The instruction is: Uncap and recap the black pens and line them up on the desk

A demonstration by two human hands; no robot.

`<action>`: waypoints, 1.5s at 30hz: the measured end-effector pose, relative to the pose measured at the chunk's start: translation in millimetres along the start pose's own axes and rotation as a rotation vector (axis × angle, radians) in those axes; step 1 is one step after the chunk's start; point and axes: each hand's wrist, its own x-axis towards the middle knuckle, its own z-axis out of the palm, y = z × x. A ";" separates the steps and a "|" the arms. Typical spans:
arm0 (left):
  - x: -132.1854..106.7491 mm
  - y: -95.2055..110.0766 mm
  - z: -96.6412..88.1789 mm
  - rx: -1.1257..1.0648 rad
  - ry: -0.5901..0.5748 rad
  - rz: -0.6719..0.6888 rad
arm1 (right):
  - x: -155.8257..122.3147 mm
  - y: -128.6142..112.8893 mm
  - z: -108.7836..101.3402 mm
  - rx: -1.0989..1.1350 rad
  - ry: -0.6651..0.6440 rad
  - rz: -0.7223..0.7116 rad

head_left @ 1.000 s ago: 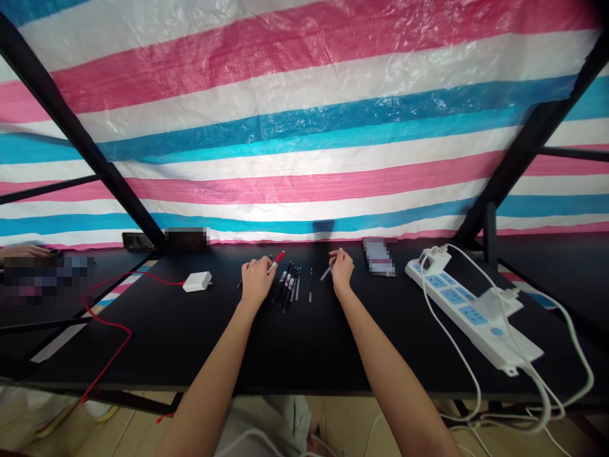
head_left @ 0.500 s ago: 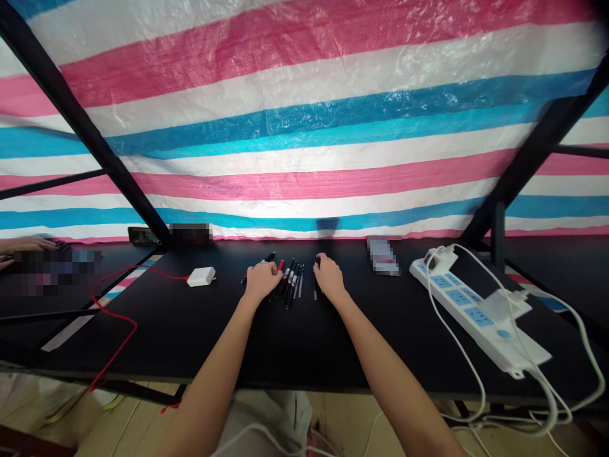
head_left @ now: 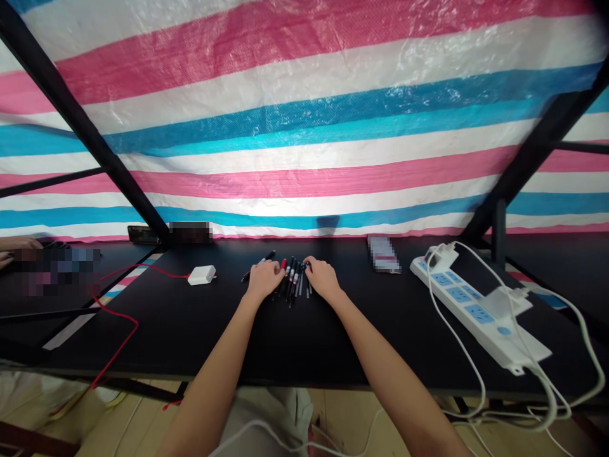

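A bunch of several black pens, one with a red tip, lies on the black table in the middle. My left hand rests against the bunch's left side with its fingers curled in. My right hand presses on the right side, fingers curled over the pens. The two hands cup the bunch between them. One black pen sticks out behind my left hand.
A white charger with a red cable lies left of the pens. A white power strip with white cords sits at the right. A small blurred packet lies behind. Another person's hand shows at the far left.
My left hand has laid down the red-tipped pen. My right hand has moved left with its pen. Both hands have closed in on the pens and pushed them into one bunch.
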 end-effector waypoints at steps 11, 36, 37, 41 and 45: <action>-1.7 -5.5 2.7 0.164 0.224 -0.170 | -3.6 -4.9 -2.9 0.074 -0.028 -0.057; -3.9 18.7 -13.1 -0.096 0.168 0.180 | 13.5 7.6 11.7 0.707 0.041 0.127; -4.1 19.7 -13.0 -0.109 0.171 0.200 | 15.1 8.4 13.6 0.788 0.055 0.130; -4.1 19.5 -12.4 -0.127 0.187 0.235 | 18.5 9.9 17.4 1.059 0.108 0.128; -4.4 19.1 -13.5 -0.120 0.173 0.243 | 19.1 11.2 16.8 1.157 0.130 0.156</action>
